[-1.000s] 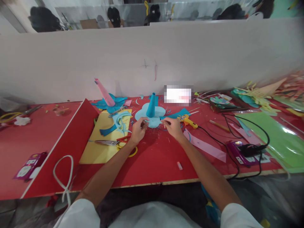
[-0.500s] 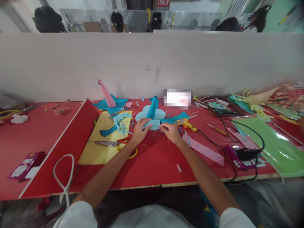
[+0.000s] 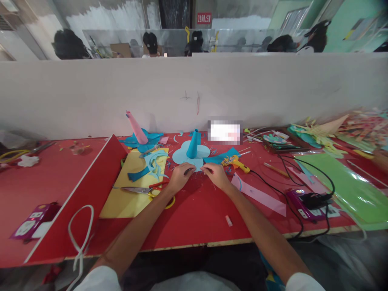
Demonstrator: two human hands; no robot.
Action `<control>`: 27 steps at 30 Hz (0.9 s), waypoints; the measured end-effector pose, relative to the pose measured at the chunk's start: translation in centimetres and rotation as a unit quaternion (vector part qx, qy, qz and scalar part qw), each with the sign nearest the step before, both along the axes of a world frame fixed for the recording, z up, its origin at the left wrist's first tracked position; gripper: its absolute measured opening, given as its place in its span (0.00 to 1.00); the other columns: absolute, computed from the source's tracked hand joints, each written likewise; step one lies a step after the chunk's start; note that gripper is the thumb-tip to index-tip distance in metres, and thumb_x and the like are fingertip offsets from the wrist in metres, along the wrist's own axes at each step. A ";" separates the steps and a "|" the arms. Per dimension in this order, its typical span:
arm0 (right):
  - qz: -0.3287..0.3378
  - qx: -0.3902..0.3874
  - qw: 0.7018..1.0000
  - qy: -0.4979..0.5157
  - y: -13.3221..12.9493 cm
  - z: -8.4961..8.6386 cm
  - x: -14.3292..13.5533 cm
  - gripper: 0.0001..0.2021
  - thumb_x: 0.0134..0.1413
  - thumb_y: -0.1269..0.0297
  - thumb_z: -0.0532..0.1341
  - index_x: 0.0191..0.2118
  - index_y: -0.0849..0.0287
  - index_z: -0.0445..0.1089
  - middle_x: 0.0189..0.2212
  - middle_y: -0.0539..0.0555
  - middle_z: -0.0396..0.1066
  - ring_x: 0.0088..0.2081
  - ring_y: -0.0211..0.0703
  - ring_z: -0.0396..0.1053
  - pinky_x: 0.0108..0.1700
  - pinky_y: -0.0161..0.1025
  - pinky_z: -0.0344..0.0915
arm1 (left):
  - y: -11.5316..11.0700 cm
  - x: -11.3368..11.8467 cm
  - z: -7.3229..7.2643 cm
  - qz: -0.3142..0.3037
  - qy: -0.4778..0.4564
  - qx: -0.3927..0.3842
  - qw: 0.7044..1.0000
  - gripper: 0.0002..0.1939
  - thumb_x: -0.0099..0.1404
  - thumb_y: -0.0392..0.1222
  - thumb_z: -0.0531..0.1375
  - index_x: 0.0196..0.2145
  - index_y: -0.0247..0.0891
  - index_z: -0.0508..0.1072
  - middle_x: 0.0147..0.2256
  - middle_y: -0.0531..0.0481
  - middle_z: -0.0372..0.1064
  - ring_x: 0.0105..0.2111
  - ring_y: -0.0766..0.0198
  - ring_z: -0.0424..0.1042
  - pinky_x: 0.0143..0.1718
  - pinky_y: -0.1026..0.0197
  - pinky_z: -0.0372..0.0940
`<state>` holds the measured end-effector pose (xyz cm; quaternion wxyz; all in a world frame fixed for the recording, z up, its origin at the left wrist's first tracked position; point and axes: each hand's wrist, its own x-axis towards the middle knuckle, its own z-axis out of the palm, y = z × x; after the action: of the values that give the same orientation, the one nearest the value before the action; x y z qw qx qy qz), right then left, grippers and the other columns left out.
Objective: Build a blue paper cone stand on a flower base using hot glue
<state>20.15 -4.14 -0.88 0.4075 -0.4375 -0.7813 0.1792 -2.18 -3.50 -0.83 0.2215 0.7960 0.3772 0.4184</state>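
My left hand (image 3: 182, 177) and my right hand (image 3: 216, 174) meet at the near side of a light blue flower-shaped sheet (image 3: 181, 155) on the red table. The fingers of both are pinched, one at each side of a small light blue piece (image 3: 199, 163) that lies toward me. A teal cone (image 3: 192, 146) stands upright on the sheet, just beyond my fingers. Right of the hands are a dark blue sheet piece (image 3: 222, 155) and a yellow glue gun (image 3: 241, 164). Scissors (image 3: 138, 190) with red and yellow handles lie left, on yellow sheet (image 3: 121, 204).
A pink cone (image 3: 137, 128) on a blue base stands back left. Light blue offcuts (image 3: 156, 163) lie on the yellow sheet. Right are a pink strip (image 3: 260, 196), a purple power box (image 3: 306, 204) with black cables, and green sheets (image 3: 342, 182). A red divider (image 3: 75, 202) rises at left.
The camera view has tipped up a little. My fingers have closed in from a flatter pose, and the left hand has curled at the edge of the light blue piece.
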 end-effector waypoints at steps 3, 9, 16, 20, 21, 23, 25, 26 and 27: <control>0.005 -0.006 1.000 0.011 0.0 0.0 0.0 0.21 0.71 0.49 0.55 0.31 0.55 0.74 0.26 0.53 0.75 0.30 0.45 0.71 0.37 0.40 0.61 | -0.1 0.0 0.1 -0.002 -0.002 0.000 1.000 0.07 0.72 0.36 0.60 0.40 0.39 0.80 0.37 0.47 0.79 0.38 0.61 0.76 0.42 0.61 0.68; 0.008 -0.019 0.999 0.035 0.1 0.1 -0.2 0.20 0.70 0.49 0.56 0.30 0.55 0.72 0.25 0.52 0.74 0.29 0.45 0.70 0.35 0.39 0.61 | -0.1 0.0 0.2 0.004 -0.016 0.000 1.000 0.07 0.71 0.36 0.60 0.38 0.39 0.79 0.37 0.48 0.79 0.37 0.62 0.77 0.42 0.62 0.68; -0.002 -0.028 0.998 0.063 0.1 0.7 0.2 0.21 0.70 0.50 0.56 0.27 0.55 0.69 0.23 0.51 0.72 0.27 0.43 0.70 0.35 0.38 0.61 | 0.2 0.0 0.2 0.040 -0.023 -0.019 0.999 0.07 0.71 0.40 0.60 0.38 0.38 0.78 0.37 0.47 0.79 0.37 0.62 0.76 0.42 0.62 0.68; 0.009 -0.047 0.996 0.076 0.1 0.7 0.0 0.22 0.68 0.43 0.57 0.32 0.55 0.72 0.27 0.53 0.77 0.31 0.47 0.74 0.37 0.39 0.64 | 0.3 -0.2 0.3 0.060 -0.040 -0.047 0.996 0.09 0.70 0.43 0.59 0.37 0.38 0.78 0.36 0.47 0.79 0.34 0.63 0.74 0.38 0.63 0.67; 0.010 -0.049 0.996 0.078 0.1 0.7 0.0 0.23 0.68 0.42 0.57 0.31 0.55 0.72 0.27 0.53 0.76 0.31 0.47 0.73 0.36 0.40 0.63 | 0.4 -0.2 0.3 0.061 -0.044 -0.053 0.996 0.10 0.70 0.44 0.59 0.36 0.38 0.78 0.36 0.47 0.79 0.34 0.63 0.73 0.38 0.63 0.67; 0.010 -0.049 0.995 0.085 0.1 0.8 0.0 0.25 0.68 0.40 0.56 0.27 0.55 0.69 0.24 0.52 0.74 0.28 0.45 0.71 0.35 0.40 0.62 | 0.4 -0.3 0.3 0.061 -0.052 -0.060 0.995 0.11 0.70 0.46 0.59 0.36 0.37 0.78 0.35 0.47 0.78 0.33 0.63 0.73 0.37 0.63 0.67; 0.003 -0.048 0.994 0.100 0.2 0.8 0.3 0.28 0.68 0.39 0.55 0.24 0.54 0.66 0.22 0.51 0.71 0.26 0.44 0.69 0.34 0.39 0.62 | 0.5 -0.4 0.3 0.068 -0.064 -0.065 0.993 0.12 0.70 0.47 0.59 0.36 0.37 0.78 0.34 0.48 0.78 0.31 0.64 0.72 0.37 0.63 0.67; 0.000 -0.051 0.993 0.110 0.3 0.9 0.4 0.28 0.68 0.39 0.55 0.24 0.54 0.66 0.21 0.51 0.70 0.26 0.44 0.69 0.34 0.39 0.63 | 0.6 -0.5 0.3 0.074 -0.071 -0.068 0.992 0.12 0.70 0.48 0.59 0.36 0.37 0.77 0.33 0.49 0.77 0.31 0.64 0.71 0.36 0.63 0.67; -0.003 -0.056 0.991 0.119 0.4 0.9 0.6 0.28 0.68 0.38 0.55 0.24 0.54 0.66 0.22 0.51 0.71 0.27 0.44 0.69 0.35 0.39 0.64 | 0.6 -0.5 0.3 0.079 -0.079 -0.071 0.991 0.13 0.71 0.49 0.59 0.36 0.37 0.76 0.32 0.49 0.76 0.30 0.65 0.71 0.36 0.64 0.67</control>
<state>20.73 -3.77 0.03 0.4729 -0.4375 -0.7150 0.2717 -2.72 -2.89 -0.53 0.2728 0.7105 0.4494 0.4679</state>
